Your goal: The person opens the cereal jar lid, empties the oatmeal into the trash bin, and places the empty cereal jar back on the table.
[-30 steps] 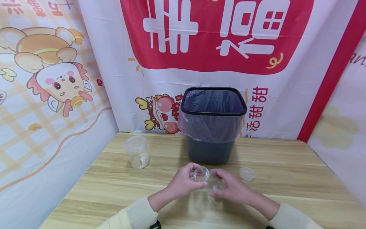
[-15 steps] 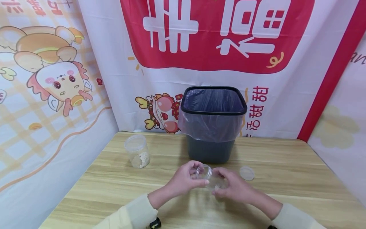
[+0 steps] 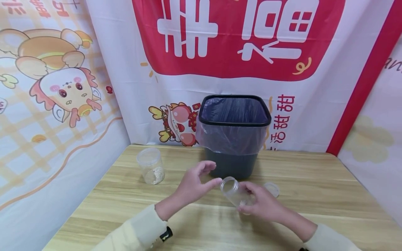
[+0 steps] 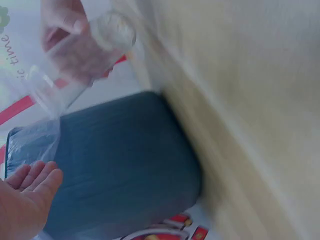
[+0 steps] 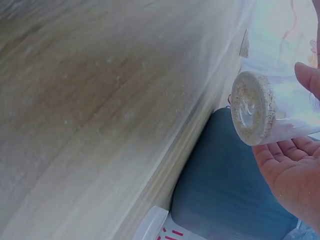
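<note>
A clear plastic jar (image 3: 231,193), its lid off, is held tilted above the table by my right hand (image 3: 265,205), whose fingers and thumb curl round its lower part. The threaded mouth points up and to the left. Small whitish bits lie at the jar's bottom, plain in the right wrist view, where the jar (image 5: 287,107) shows its base. My left hand (image 3: 193,184) is just left of the mouth, fingers spread and holding nothing. Its thumb tip is close to the rim; touching or not is unclear. In the left wrist view the left hand (image 4: 27,205) shows extended fingers.
A dark bin (image 3: 230,164) with a clear liner stands at the table's back, behind the hands. To the left is another clear jar (image 3: 150,167) with white bits inside. A round clear lid (image 3: 272,189) lies right of the bin, beyond the right hand.
My left hand has let go of the jar's mouth and moved a little left and away. My right hand still holds the jar, now slightly further right.
</note>
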`<act>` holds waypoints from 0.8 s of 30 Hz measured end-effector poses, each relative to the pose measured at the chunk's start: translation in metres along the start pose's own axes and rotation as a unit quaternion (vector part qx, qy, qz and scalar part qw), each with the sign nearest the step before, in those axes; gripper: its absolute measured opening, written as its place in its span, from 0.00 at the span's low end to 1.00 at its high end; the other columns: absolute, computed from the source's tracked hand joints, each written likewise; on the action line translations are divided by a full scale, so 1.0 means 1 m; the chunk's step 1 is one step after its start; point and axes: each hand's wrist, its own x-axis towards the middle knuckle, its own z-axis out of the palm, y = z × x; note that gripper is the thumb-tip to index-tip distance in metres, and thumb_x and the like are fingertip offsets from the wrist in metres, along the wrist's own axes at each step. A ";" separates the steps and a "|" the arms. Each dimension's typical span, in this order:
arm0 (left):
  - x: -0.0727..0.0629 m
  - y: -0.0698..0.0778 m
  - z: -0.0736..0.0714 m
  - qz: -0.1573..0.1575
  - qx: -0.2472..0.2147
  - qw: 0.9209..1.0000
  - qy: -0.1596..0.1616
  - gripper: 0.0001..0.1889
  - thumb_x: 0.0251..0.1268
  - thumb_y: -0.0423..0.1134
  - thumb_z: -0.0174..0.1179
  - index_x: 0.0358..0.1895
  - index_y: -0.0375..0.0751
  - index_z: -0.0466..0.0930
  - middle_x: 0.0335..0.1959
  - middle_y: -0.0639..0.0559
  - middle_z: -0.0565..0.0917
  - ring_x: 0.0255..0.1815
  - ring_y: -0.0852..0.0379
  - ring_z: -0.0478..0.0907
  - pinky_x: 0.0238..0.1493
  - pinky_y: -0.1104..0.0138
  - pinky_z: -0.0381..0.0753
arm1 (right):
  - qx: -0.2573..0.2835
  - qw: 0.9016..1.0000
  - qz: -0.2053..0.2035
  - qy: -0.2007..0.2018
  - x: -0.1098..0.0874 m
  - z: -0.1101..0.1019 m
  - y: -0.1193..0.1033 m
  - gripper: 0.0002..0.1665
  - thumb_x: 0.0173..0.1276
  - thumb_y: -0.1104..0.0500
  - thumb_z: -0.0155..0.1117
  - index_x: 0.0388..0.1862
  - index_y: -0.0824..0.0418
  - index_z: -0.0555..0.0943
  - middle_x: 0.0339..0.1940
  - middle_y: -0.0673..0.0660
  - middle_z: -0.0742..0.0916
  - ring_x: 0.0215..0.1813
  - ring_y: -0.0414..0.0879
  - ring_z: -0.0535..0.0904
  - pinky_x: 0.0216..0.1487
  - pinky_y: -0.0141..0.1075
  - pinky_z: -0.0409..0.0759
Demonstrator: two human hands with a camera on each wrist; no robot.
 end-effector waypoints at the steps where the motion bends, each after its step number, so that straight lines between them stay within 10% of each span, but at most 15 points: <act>1: 0.002 0.001 -0.003 0.017 0.025 1.000 0.008 0.24 0.57 0.42 0.71 0.55 0.36 0.77 0.51 0.47 0.82 0.54 0.53 0.79 0.55 0.64 0.77 | -0.001 1.000 -0.003 0.003 0.000 -0.001 0.000 0.32 0.49 0.55 0.81 0.52 0.61 0.78 0.43 0.52 0.85 0.42 0.47 0.80 0.44 0.41 0.80; 14: 0.041 0.018 -0.041 0.226 0.182 0.953 0.088 0.25 0.56 0.44 0.70 0.53 0.32 0.78 0.55 0.42 0.81 0.60 0.51 0.75 0.61 0.61 0.72 | -0.031 0.999 -0.023 0.034 -0.002 -0.015 -0.003 0.30 0.48 0.56 0.81 0.50 0.61 0.79 0.40 0.50 0.85 0.42 0.46 0.81 0.46 0.44 0.81; 24: 0.079 0.019 -0.055 0.292 0.263 0.913 0.108 0.25 0.57 0.45 0.69 0.53 0.31 0.80 0.55 0.39 0.81 0.61 0.47 0.74 0.64 0.61 0.69 | -0.034 0.998 0.003 0.045 -0.005 -0.025 -0.007 0.33 0.46 0.55 0.82 0.51 0.60 0.79 0.41 0.49 0.85 0.42 0.46 0.80 0.46 0.44 0.80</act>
